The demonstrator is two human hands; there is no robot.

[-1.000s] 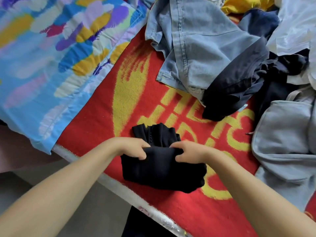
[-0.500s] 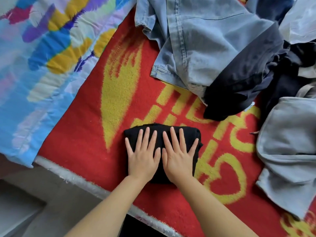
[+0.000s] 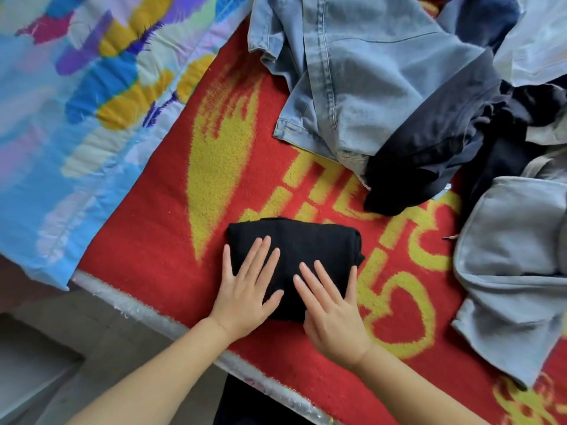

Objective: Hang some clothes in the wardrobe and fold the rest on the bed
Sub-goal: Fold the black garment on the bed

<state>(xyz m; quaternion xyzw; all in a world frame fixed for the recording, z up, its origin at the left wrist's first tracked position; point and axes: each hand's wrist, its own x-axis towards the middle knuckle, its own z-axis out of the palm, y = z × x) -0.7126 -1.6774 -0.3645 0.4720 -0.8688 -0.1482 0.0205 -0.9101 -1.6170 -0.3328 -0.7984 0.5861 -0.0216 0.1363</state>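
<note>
So the bed takes up basically the whole shot, covered by a fuzzy red blanket with yellow lettering and hearts (image 3: 171, 240), and a bright blue quilt with painted-looking yellow and purple patches (image 3: 76, 118) lies over its left side. Up top and down the right edge sits the unsorted heap: light blue denim jeans (image 3: 368, 87), a crumpled navy garment (image 3: 429, 167) partly on top of the jeans, and a pale grey sweatshirt-type piece (image 3: 506, 256) at the right.

The thing actually being worked on is the small black knit garment (image 3: 294, 259), already folded into a neat rectangle near the bed's front edge, well apart from the pile. Both hands lie flat on it, fingers straight and spread, no grip on anything: left hand (image 3: 248, 289) on its left half, right hand (image 3: 331, 308) on the lower right part.

Looks to me like the pressing-flat bit at the end of 1 fold. Next would probably be moving this bundle aside and pulling another piece from the heap. At least 3 items look unfolded.
</note>
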